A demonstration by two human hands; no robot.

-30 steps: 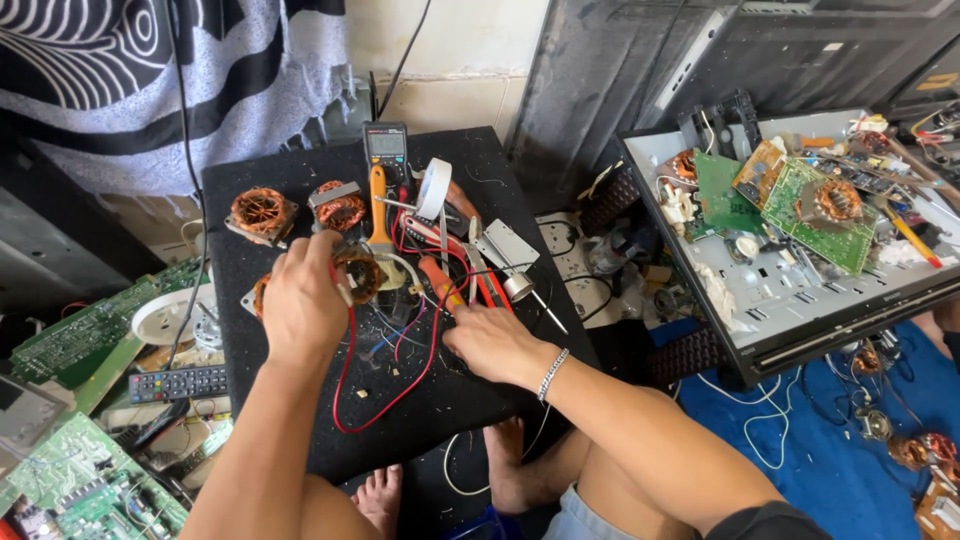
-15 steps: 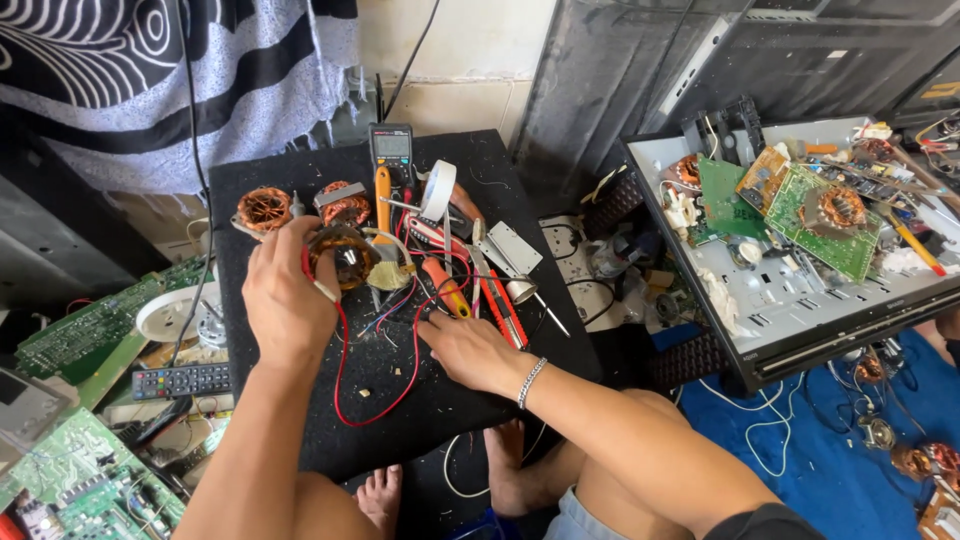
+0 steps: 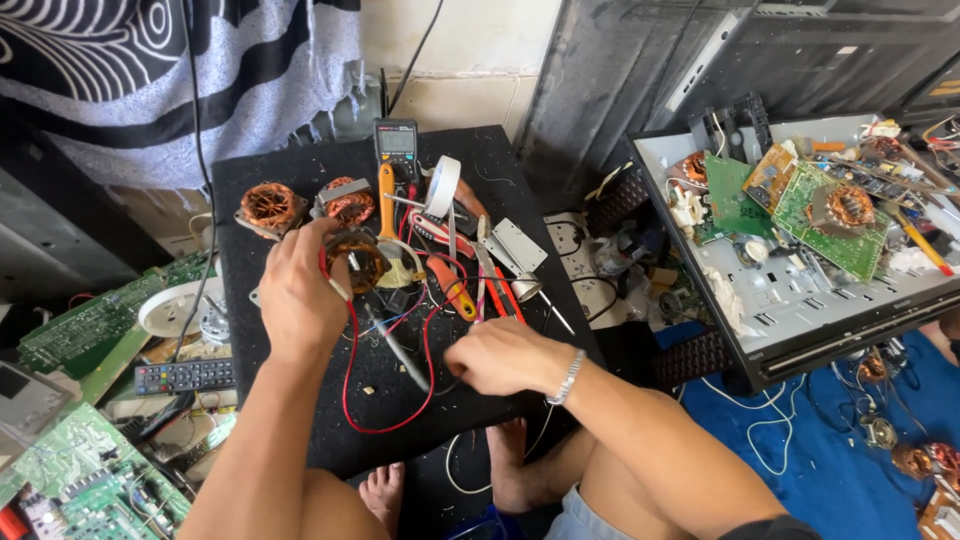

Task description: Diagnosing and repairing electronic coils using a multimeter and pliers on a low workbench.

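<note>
Head view: your left hand (image 3: pixel 298 300) has lifted the round copper-wound coil (image 3: pixel 357 260) off the black felt-topped table (image 3: pixel 280 180) and up toward the back row since a second ago; its grip is clamped on the coil, which sits tilted just below the second copper coil with a grey bracket (image 3: pixel 348 202). Your right hand (image 3: pixel 505 356) has slid down and toward you, fingers drawn together on the mat near the thin metal probe (image 3: pixel 398 350); whether they pinch anything you cannot tell. The red test lead (image 3: pixel 350 370) loops from the held coil down across the mat. Judged from that, the coil is now up for inspection or probing. Containers: the grey open metal chassis tray (image 3: pixel 800 310) at right carries green circuit boards (image 3: pixel 835 215) and another copper coil (image 3: pixel 848 205). Yellow-bodied multimeter (image 3: pixel 396 145) stands at the table's back edge.
</note>
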